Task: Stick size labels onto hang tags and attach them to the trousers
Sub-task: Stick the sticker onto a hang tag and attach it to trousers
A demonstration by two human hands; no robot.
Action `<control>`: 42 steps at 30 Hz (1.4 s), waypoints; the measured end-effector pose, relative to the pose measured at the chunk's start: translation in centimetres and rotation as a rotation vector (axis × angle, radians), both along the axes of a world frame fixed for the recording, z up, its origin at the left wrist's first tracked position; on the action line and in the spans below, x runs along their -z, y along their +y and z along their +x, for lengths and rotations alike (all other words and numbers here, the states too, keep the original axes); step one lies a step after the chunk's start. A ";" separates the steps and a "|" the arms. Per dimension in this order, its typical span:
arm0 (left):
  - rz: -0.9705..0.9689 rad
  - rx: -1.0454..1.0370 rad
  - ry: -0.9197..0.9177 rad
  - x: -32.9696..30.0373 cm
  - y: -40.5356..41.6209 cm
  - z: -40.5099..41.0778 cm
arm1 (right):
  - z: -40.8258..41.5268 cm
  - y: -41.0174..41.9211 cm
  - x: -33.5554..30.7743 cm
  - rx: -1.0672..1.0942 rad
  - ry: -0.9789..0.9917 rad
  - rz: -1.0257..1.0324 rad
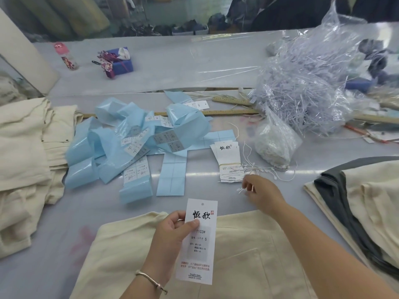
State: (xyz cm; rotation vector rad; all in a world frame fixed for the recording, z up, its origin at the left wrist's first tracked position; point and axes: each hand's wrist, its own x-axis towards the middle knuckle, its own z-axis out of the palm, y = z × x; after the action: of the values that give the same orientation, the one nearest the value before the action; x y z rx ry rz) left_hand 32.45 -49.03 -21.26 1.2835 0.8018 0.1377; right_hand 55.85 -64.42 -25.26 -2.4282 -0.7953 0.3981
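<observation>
Pinching a white hang tag [197, 240] upright over cream trousers [248, 251], the left hand [172, 231] grips firmly; beyond it, the right hand [262, 194] pinches a string loop [241, 190] near the tag bundle [228, 161].

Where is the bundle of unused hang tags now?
The bundle of hang tags lies on the table at centre-right, just beyond the right hand, between blue backing strips and a plastic bag.

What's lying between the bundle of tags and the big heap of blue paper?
In the head view, a flat blue backing strip lies on the table between the tag bundle and the blue paper heap.
</observation>
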 end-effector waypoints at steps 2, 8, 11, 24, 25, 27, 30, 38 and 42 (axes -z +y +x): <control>0.007 0.003 0.000 -0.2 0.0 -0.5 | -0.1 0.3 0.2 -0.052 -0.043 -0.047; 0.023 -0.019 0.003 -0.3 0.3 -1.4 | 0.7 1.7 0.8 -0.105 -0.079 -0.196; 0.024 -0.034 0.001 -0.4 0.4 -1.9 | 1.0 2.1 0.8 -0.152 -0.124 -0.296; 0.104 -0.057 -0.132 -2.8 -0.9 -2.3 | -10.7 -0.5 -9.4 0.163 0.366 0.777; 0.129 -0.050 -0.149 -2.9 -1.0 -2.5 | -12.3 -0.3 -9.9 0.096 0.383 0.768; 0.176 -0.012 -0.175 -3.5 -1.3 -2.8 | -15.3 0.3 -10.6 -0.003 0.372 0.720; 0.206 0.048 -0.241 -4.5 -1.7 -3.5 | -18.2 1.3 -10.9 -0.048 0.195 0.621; 0.312 0.162 -0.392 -6.3 -1.8 -6.2 | -21.4 2.6 -11.6 0.042 -0.138 0.530; 0.350 0.204 -0.424 -6.8 -1.6 -7.4 | -23.1 2.9 -12.0 0.062 -0.170 0.539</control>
State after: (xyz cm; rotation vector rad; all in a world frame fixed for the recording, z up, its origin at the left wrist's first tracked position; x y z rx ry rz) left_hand 25.05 -50.58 -14.46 1.5869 0.2855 0.3847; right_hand 32.79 -61.55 -13.28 -1.9858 -0.7765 -0.0498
